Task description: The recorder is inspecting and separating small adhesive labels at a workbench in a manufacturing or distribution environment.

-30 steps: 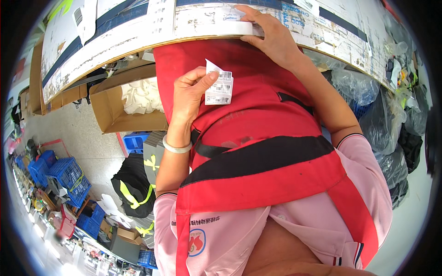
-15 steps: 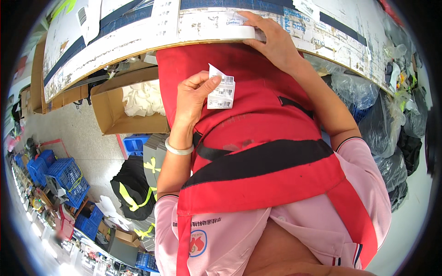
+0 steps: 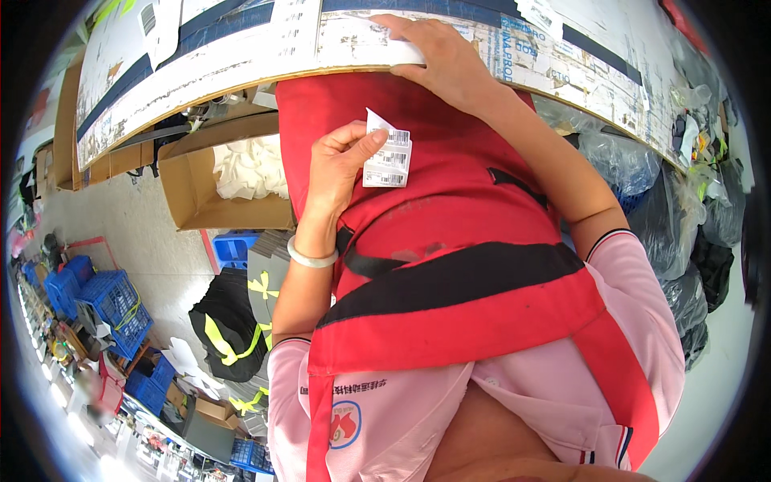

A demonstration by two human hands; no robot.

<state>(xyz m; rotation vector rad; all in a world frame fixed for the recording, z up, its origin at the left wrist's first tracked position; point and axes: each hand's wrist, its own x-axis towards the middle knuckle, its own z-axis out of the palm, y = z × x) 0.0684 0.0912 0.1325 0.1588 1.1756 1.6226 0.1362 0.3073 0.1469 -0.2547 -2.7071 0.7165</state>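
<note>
My left hand [image 3: 345, 161] is closed, its thumb and fingers pinching a small sheet of white barcode labels [image 3: 387, 167] in front of the red apron [image 3: 474, 189]. One corner of the label sheet sticks up above the thumb. Up at the table edge, my right hand [image 3: 446, 66] rests with its fingers stretched out and the thumb apart. It lies over the right end of a flat white strip [image 3: 361, 55], which runs along the near edge of the worn white tabletop [image 3: 578, 84]. The palm side of this hand is hidden.
Under the table at left, an open cardboard box [image 3: 189, 189] holds cream-coloured pieces. Blue crates [image 3: 119, 309] stand on the floor farther left. A black bundle with yellow-green ties [image 3: 229, 325] lies by my left elbow. Clear and black plastic bags [image 3: 666, 217] crowd the right side.
My right hand has slid left along the table edge, over the white strip's end. The left hand keeps its pinch on the label sheet, nearly in place.
</note>
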